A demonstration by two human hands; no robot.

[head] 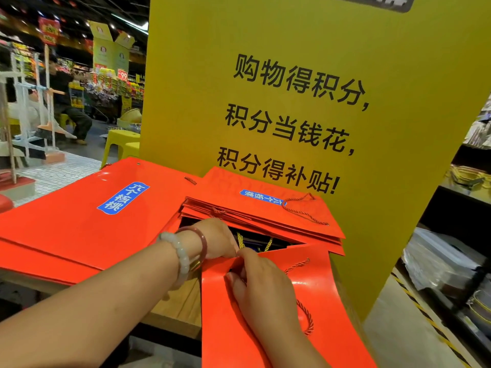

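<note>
Bag (332, 288), red paper, at front of counter (180, 301), just below stack (265, 208). Right hand (261, 282) pinches its top rim; left hand (212, 240) curls over same rim, fingertips hidden. Advice: part rims evenly, avoid creasing, keep handle (309, 318) clear.

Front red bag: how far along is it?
Done: the front bag lies apart from the stack of flat bags behind it. In hand: the left hand and right hand both pinch its top edge, apparently to open the mouth. Left: the bag looks flat, its mouth hardly parted; nobody touches the stack.
</note>
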